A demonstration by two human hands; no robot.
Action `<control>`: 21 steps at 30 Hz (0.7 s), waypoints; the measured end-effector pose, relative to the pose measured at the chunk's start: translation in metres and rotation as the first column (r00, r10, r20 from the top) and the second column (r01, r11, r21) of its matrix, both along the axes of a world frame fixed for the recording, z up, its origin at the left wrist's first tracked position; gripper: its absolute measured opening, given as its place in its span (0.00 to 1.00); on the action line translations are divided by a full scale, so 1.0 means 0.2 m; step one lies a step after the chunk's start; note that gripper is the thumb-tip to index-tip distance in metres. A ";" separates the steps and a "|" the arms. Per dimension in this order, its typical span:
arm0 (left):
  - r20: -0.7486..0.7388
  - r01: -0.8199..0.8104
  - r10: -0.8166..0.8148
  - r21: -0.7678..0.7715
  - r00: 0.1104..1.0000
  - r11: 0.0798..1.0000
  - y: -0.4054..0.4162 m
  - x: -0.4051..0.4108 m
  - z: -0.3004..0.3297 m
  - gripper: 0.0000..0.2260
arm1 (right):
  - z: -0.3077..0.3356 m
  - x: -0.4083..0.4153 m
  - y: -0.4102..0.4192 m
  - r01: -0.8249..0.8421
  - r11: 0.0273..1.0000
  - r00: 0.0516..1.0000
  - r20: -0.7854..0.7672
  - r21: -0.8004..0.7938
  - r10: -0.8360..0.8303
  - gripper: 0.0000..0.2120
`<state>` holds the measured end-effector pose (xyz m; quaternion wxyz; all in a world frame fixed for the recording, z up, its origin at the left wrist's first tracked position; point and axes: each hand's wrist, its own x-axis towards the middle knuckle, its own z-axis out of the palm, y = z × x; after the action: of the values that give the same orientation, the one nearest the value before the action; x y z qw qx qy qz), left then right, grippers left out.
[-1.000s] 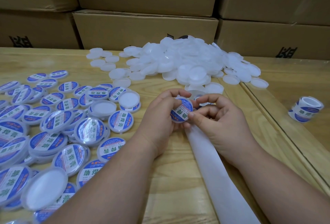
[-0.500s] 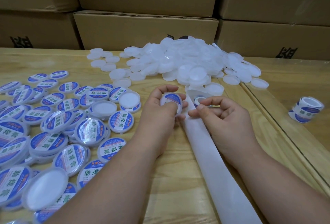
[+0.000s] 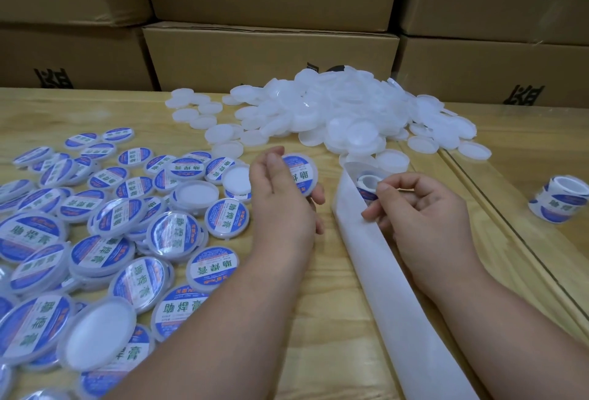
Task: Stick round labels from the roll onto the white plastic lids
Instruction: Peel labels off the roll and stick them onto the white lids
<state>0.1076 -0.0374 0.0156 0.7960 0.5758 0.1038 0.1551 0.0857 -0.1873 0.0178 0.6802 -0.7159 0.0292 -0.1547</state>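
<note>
Labelled lid (image 3: 298, 174) pinched in left hand (image 3: 280, 205), right hand (image 3: 417, 211) beside it pinching label roll (image 3: 366, 186).

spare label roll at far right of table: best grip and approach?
Take the spare label roll across its outer wall, coming from above. It stands on end with its hollow core facing up and apart from other items, so both sides look free; one finger in the core and one outside would probably also work.

Left hand (image 3: 280, 205) gripping, right hand (image 3: 424, 214) pinching.
</note>
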 end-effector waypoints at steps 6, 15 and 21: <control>0.022 -0.069 0.073 -0.148 0.997 0.986 0.03 0.03 0.01 0.16 | 0.01 0.00 0.00 -0.005 1.000 1.000 0.003 0.008 0.005 0.03; -0.012 -0.209 0.234 -0.500 0.972 0.840 0.12 0.05 0.06 0.24 | 0.01 0.00 0.00 0.003 1.000 1.000 0.012 0.001 -0.003 0.03; -0.060 -0.325 0.362 -0.590 0.930 0.739 0.18 0.05 0.12 0.05 | 0.01 0.00 0.00 0.011 1.000 1.000 0.010 0.025 -0.012 0.04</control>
<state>0.1183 -0.0015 0.0387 0.8952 0.2655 0.2277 0.2760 0.0859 -0.1867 0.0189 0.6883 -0.7064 0.0316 -0.1620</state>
